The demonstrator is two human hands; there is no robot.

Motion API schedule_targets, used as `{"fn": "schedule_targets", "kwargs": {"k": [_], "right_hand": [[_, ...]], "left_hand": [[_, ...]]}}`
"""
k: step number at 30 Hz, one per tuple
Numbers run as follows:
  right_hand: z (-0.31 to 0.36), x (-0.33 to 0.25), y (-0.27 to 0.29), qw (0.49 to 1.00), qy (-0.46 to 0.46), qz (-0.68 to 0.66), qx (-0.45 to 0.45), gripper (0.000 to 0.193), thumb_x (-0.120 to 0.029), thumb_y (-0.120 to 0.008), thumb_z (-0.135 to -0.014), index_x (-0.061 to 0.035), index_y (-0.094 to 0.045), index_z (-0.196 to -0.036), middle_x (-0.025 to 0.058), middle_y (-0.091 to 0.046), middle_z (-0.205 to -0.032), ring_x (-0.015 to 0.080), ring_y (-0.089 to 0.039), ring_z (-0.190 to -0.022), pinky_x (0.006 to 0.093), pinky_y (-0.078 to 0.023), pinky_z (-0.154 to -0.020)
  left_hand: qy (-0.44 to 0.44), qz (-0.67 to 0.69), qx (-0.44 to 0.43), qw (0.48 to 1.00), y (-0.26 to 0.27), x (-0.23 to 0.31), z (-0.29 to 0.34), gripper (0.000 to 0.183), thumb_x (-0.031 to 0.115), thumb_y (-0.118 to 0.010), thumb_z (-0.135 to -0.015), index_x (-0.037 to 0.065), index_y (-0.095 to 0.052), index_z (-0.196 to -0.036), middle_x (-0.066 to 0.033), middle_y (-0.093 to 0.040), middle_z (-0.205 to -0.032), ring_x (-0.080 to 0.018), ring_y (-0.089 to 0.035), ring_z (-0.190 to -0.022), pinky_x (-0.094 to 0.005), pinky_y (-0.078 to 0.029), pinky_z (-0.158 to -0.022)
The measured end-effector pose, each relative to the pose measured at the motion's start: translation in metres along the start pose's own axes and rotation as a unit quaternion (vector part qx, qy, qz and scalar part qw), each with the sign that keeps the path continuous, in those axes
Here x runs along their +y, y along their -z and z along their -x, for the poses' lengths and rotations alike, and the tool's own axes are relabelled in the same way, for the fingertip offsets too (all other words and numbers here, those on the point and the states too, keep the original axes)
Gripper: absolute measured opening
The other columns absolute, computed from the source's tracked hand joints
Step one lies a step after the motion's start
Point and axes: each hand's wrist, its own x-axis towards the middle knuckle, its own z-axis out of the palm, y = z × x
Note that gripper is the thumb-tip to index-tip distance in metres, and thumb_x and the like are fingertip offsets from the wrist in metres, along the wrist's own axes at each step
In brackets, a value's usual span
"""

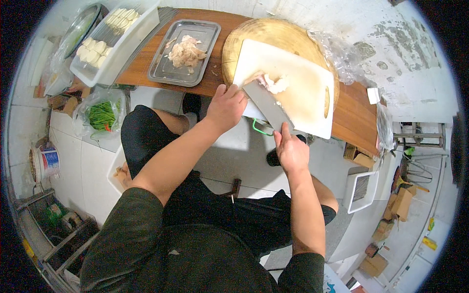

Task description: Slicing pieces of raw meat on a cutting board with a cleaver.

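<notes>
My right hand (pixel 291 152) is wrapped round the handle of a cleaver (pixel 268 105), its index finger stretched along the broad blade. The blade lies slanting over the left part of a white cutting board (pixel 305 88). Beside its upper edge is a piece of raw pale meat (pixel 276 85) with a pinkish end, and small white scraps dot the steel. My left hand (pixel 226 107) is closed at the board's near left edge, close to the blade's far end; whatever its curled fingers grip is hidden.
Under the board is a round wooden block (pixel 244 30) on a brown table (pixel 354 110). To the left stand a clear tray (pixel 211 36) of cut meat and a white bin (pixel 110 66) of pale slices. A bag of green vegetables (pixel 102 116) sits lower left. Crumpled plastic (pixel 344 58) lies right.
</notes>
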Motion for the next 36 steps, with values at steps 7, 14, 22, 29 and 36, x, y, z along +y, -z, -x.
{"fn": "schedule_targets", "kwargs": {"k": [7, 14, 22, 29, 36], "right_hand": [[-0.018, 0.004, -0.01, 1.0, -0.014, 0.006, 0.025, 0.053, -0.048, -0.047, -0.105, -0.0066, -0.056, -0.137, 0.0171, -0.072, -0.076, 0.0352, -0.071, -0.064, 0.0484, -0.057, -0.057], [-0.007, 0.001, 0.001, 1.0, -0.004, -0.009, -0.019, 0.053, -0.048, -0.045, -0.105, -0.0071, -0.056, -0.137, 0.0177, -0.072, -0.08, 0.0365, -0.071, -0.067, 0.0493, -0.057, -0.059], [-0.012, 0.002, 0.003, 1.0, 0.0, -0.029, 0.011, 0.046, -0.042, -0.051, -0.105, -0.0065, -0.063, -0.132, 0.0166, -0.07, -0.074, 0.0381, -0.069, -0.066, 0.0496, -0.055, -0.06], [-0.042, -0.008, 0.008, 0.999, -0.033, -0.001, -0.013, 0.047, -0.043, -0.048, -0.106, -0.0055, -0.062, -0.13, 0.0176, -0.071, -0.076, 0.0386, -0.07, -0.07, 0.05, -0.056, -0.065], [-0.027, -0.019, 0.02, 0.996, -0.054, -0.054, -0.049, 0.046, -0.042, -0.046, -0.106, -0.0067, -0.06, -0.132, 0.0205, -0.072, -0.083, 0.042, -0.07, -0.078, 0.0518, -0.056, -0.072]], "left_hand": [[-0.036, -0.03, -0.04, 0.998, -0.002, -0.013, 0.001, 0.016, 0.016, -0.058, -0.084, 0.01, -0.069, -0.094, -0.0042, -0.064, -0.104, -0.024, -0.055, -0.106, -0.0422, -0.041, -0.088], [0.009, 0.003, -0.014, 1.0, -0.01, 0.002, -0.011, 0.011, 0.012, -0.06, -0.082, 0.01, -0.067, -0.089, -0.005, -0.065, -0.097, -0.0241, -0.056, -0.103, -0.0405, -0.041, -0.09], [0.021, 0.029, 0.019, 0.999, -0.012, 0.004, -0.008, 0.015, 0.011, -0.059, -0.082, 0.009, -0.07, -0.093, -0.0049, -0.067, -0.102, -0.0239, -0.056, -0.11, -0.0416, -0.041, -0.094], [0.006, 0.034, 0.005, 0.999, -0.007, 0.002, -0.014, 0.013, 0.011, -0.059, -0.082, 0.01, -0.069, -0.09, -0.0033, -0.068, -0.103, -0.0236, -0.057, -0.109, -0.0415, -0.041, -0.094], [0.063, 0.053, -0.004, 0.997, -0.022, 0.007, -0.018, 0.013, 0.012, -0.059, -0.084, 0.01, -0.068, -0.092, -0.0037, -0.064, -0.095, -0.0276, -0.057, -0.101, -0.0429, -0.045, -0.086]]}}
